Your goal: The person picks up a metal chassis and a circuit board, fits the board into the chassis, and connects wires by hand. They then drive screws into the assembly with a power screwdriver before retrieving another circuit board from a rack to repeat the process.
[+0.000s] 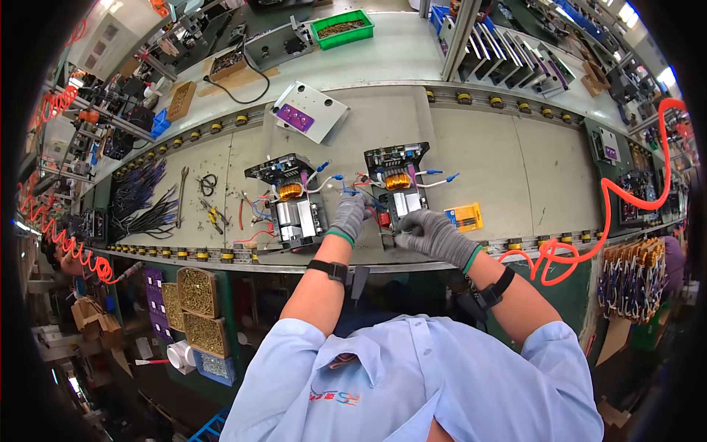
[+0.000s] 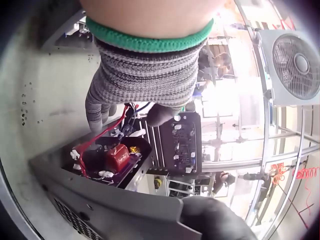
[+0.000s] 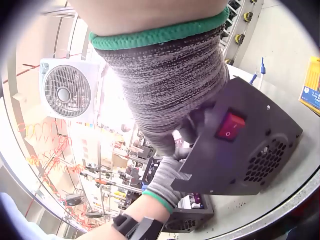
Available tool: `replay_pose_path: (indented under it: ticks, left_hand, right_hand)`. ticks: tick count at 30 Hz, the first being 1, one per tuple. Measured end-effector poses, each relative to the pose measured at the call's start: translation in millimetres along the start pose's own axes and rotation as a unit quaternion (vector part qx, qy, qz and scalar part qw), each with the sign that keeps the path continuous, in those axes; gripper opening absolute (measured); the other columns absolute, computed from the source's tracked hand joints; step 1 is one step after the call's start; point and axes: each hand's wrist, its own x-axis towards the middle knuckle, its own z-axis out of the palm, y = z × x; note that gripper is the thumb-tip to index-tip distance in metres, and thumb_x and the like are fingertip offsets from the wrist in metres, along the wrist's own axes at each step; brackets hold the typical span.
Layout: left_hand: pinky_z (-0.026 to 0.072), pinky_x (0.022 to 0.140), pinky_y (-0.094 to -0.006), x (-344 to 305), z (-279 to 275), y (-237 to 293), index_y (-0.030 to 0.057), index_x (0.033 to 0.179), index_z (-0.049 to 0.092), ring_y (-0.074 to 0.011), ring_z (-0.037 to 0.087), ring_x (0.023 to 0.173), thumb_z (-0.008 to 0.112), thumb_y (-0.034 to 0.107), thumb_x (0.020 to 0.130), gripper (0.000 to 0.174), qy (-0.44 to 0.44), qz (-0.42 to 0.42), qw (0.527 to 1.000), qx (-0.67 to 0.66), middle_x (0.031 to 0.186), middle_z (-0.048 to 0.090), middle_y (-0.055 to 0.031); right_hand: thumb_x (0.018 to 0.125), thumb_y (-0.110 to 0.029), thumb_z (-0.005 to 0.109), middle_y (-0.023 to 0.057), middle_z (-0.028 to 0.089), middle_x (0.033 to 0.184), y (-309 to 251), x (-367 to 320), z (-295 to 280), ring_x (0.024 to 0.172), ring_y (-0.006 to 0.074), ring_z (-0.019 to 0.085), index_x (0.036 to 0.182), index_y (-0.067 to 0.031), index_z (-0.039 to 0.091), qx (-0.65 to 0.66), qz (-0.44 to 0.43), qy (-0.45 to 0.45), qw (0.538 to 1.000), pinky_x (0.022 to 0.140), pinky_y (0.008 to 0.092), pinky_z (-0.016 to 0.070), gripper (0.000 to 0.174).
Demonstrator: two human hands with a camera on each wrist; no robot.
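Note:
Two open inverter-like units stand side by side on the bench, each with a circuit board and a copper coil. My gloved left hand [image 1: 350, 215] is between them, its fingertips pinching thin red and dark wires [image 2: 107, 131] that rise from beside a red component [image 2: 117, 158]. My gloved right hand [image 1: 434, 236] grips the edge of the right unit's dark end panel [image 3: 240, 150], which carries a red rocker switch [image 3: 231, 126] and a honeycomb vent. The left unit [image 1: 298, 214] stands beside the left hand. White leads with blue terminals [image 1: 451, 177] stick out from the right unit.
A white cover with a purple label [image 1: 296, 118] lies behind the units. To the left are black cables [image 1: 143, 202], pliers [image 1: 213, 215] and a wrench [image 1: 182, 195]. A yellow case [image 1: 465, 217] sits right. Roller rails border the bench, and a red coiled hose [image 1: 618, 193] hangs right.

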Motion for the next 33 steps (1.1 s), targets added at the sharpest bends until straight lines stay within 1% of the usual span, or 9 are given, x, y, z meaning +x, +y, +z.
replay_pose_path:
  ticks: [6, 10, 11, 15, 17, 21, 24, 28, 33]
  left_hand:
    - [0.0444, 0.045, -0.0305, 51.4, 26.2, -16.1, 0.0109, 0.088, 0.060, -0.0133, 0.053, 0.052, 0.070, 0.020, 0.086, 0.014, 0.061, 0.036, 0.997, -0.009, 0.067, 0.057, 0.0000]
    - [0.0375, 0.042, -0.0302, 118.1, 34.2, -36.1, 0.0093, 0.083, 0.060, -0.0124, 0.051, 0.048, 0.070, 0.020, 0.087, 0.015, 0.154, 0.114, 0.979, 0.068, 0.064, 0.057, -0.0019]
    - [0.0505, 0.072, -0.0425, 108.2, 28.0, -33.3, -0.0026, 0.095, 0.068, -0.0329, 0.067, 0.076, 0.070, 0.030, 0.084, 0.034, 0.134, 0.124, 0.980, 0.074, 0.086, 0.071, -0.0198]
    - [0.0518, 0.076, -0.0449, 22.8, 6.0, -11.0, -0.0005, 0.108, 0.067, -0.0387, 0.069, 0.086, 0.062, 0.033, 0.090, 0.038, 0.154, 0.185, 0.935, 0.259, 0.092, 0.072, -0.0227]
    - [0.0525, 0.082, -0.0481, -6.8, 5.6, -11.4, 0.0009, 0.128, 0.057, -0.0409, 0.068, 0.095, 0.055, 0.040, 0.094, 0.052, 0.143, 0.068, 0.874, 0.459, 0.110, 0.069, -0.0254]
    - [0.0492, 0.095, -0.0498, -25.4, 5.0, -40.9, -0.0015, 0.135, 0.049, -0.0421, 0.064, 0.110, 0.047, 0.052, 0.096, 0.065, 0.107, 0.131, 0.806, 0.568, 0.127, 0.061, -0.0283]
    - [0.0487, 0.096, -0.0502, -49.2, -3.2, -34.8, -0.0020, 0.144, 0.041, -0.0420, 0.063, 0.111, 0.047, 0.054, 0.096, 0.074, 0.103, 0.122, 0.777, 0.609, 0.125, 0.061, -0.0290]
    - [0.0512, 0.090, -0.0472, -108.2, -52.1, -37.2, 0.0037, 0.143, 0.044, -0.0388, 0.065, 0.107, 0.053, 0.046, 0.097, 0.063, 0.035, 0.206, 0.809, 0.549, 0.113, 0.068, -0.0204]
    - [0.0539, 0.079, -0.0467, -170.0, -176.3, -55.9, 0.0082, 0.127, 0.059, -0.0379, 0.068, 0.090, 0.055, 0.037, 0.097, 0.042, 0.003, 0.228, 0.834, 0.503, 0.102, 0.070, -0.0173]
  right_hand:
    - [0.076, -0.038, 0.070, 0.0204, 0.072, 0.099, 2.9, 44.6, -6.9, 0.093, 0.0375, 0.069, 0.099, -0.0036, 0.074, -0.368, 0.161, -0.123, 0.907, 0.083, 0.0444, 0.0558, 0.042]
    - [0.076, -0.018, 0.066, 0.0186, 0.074, 0.096, -2.5, 51.2, 11.6, 0.092, 0.0344, 0.072, 0.097, -0.0054, 0.076, -0.465, 0.087, -0.092, 0.876, 0.078, 0.0451, 0.0571, 0.026]
    - [0.078, -0.015, 0.067, 0.0175, 0.074, 0.094, -3.3, 52.1, 16.2, 0.090, 0.0334, 0.073, 0.095, -0.0063, 0.077, -0.482, 0.083, -0.101, 0.867, 0.076, 0.0443, 0.0572, 0.022]
    - [0.079, -0.014, 0.067, 0.0174, 0.074, 0.094, -1.4, 44.2, 15.5, 0.091, 0.0330, 0.073, 0.094, -0.0056, 0.077, -0.469, 0.085, -0.089, 0.874, 0.076, 0.0438, 0.0571, 0.020]
    - [0.083, -0.020, 0.063, 0.0182, 0.073, 0.094, 2.0, 39.6, -1.6, 0.091, 0.0345, 0.071, 0.096, -0.0061, 0.075, -0.387, 0.120, -0.025, 0.914, 0.077, 0.0465, 0.0561, 0.022]
    - [0.088, -0.031, 0.060, 0.0212, 0.069, 0.088, 45.5, 1.7, -14.2, 0.083, 0.0388, 0.068, 0.095, -0.0065, 0.072, -0.114, 0.081, 0.262, 0.955, 0.075, 0.0467, 0.0527, 0.028]
    - [0.086, -0.020, 0.063, 0.0056, 0.066, 0.071, 101.6, -21.5, -9.8, 0.063, 0.0127, 0.063, 0.094, 0.0015, 0.069, 0.119, 0.162, 0.316, 0.927, 0.058, 0.0305, 0.0505, 0.024]
    - [0.087, -0.019, 0.062, 0.0040, 0.065, 0.073, 153.7, -46.4, 28.7, 0.055, 0.0131, 0.060, 0.093, -0.0058, 0.067, 0.335, 0.302, 0.328, 0.830, 0.046, 0.0273, 0.0478, 0.016]
    - [0.091, -0.027, 0.064, 0.0043, 0.066, 0.073, 151.4, -70.3, 55.4, 0.052, 0.0162, 0.059, 0.098, -0.0094, 0.064, 0.397, 0.325, 0.256, 0.820, 0.044, 0.0308, 0.0482, 0.019]
